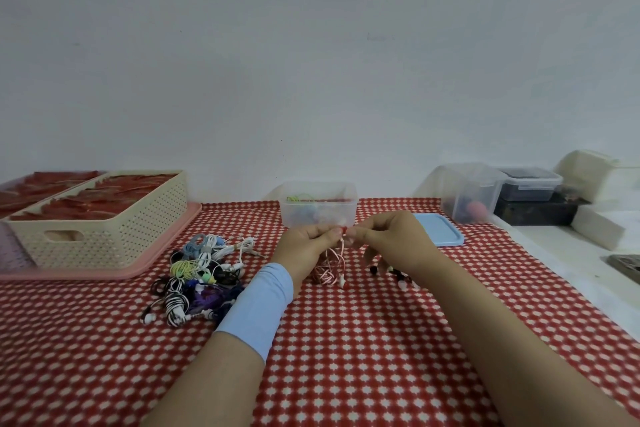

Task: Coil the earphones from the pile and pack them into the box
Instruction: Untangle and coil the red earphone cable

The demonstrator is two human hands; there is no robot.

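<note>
The person's left hand, with a pale blue wristband on the forearm, has its fingers curled and pinches the top of a pink-and-white earphone cord. The right hand meets it fingertip to fingertip, with thumb and forefinger closed on the same cord at a small red piece. The rest of the cord hangs in a loose tangle down to the cloth below the two hands. At far left a cream perforated basket holding red items stands on a pink tray. Just right of the tray lies the pile of earphones, a mix of white, blue, yellow, purple and striped cords, partly hidden by the left forearm. Behind the hands stands the clear plastic box, open, with a few coloured earphones inside. A black earphone set lies under the right hand. The box's blue lid lies flat to the right. Farther right are a clear container and a dark lidded tub. Everything rests on a red-and-white patterned tablecloth in front of a plain pale wall.
</note>
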